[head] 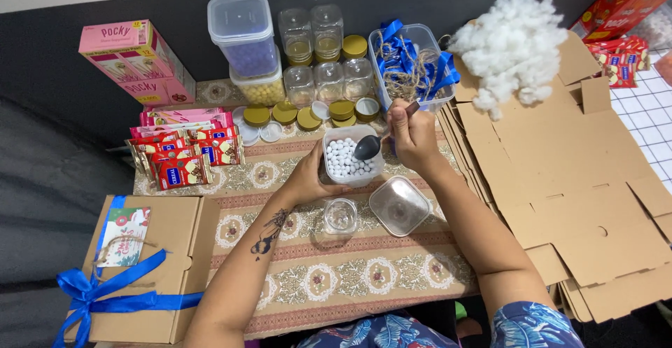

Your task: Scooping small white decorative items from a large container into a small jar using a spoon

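My left hand (pixel 308 178) grips the side of a clear square tub (pixel 352 156) filled with small white round candies, holding it just above the patterned cloth. My right hand (pixel 413 136) holds a dark spoon (pixel 369 146), its bowl resting over the candies in the tub. Right below the tub stands a small open glass jar (pixel 341 216) with a few white candies at its bottom. The tub's clear lid (pixel 400 206) lies beside the jar on the right.
Empty glass jars (pixel 329 68) and gold lids (pixel 294 115) stand behind, with stacked tubs (pixel 246 43) of candies, a bin of blue ribbon and twine (pixel 409 61), snack packets (pixel 183 148), a pink box (pixel 136 61), white stuffing (pixel 513 47), flat cardboard (pixel 581 201) and a ribboned box (pixel 143 274).
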